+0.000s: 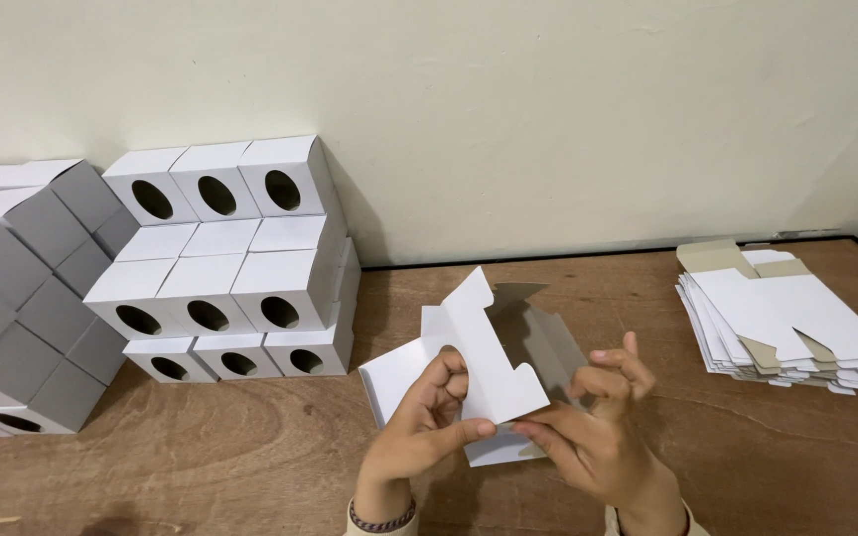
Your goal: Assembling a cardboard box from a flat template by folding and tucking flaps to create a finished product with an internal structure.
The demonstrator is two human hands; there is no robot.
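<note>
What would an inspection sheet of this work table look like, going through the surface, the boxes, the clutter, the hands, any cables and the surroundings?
Surface: brown wooden table, bare in front of the hands.
Job's things: one white carton, half folded with flaps open, held above the table. Stack of flat carton blanks at the right. Stacked finished white boxes with oval holes at the left; a tilted grey-sided box pile at the far left.
Clutter: nothing seen.
Grippers: left hand and right hand both pinch the carton's flaps; a beaded bracelet on the left wrist.
Cables: nothing seen.
Surroundings: plain cream wall behind the table.
</note>
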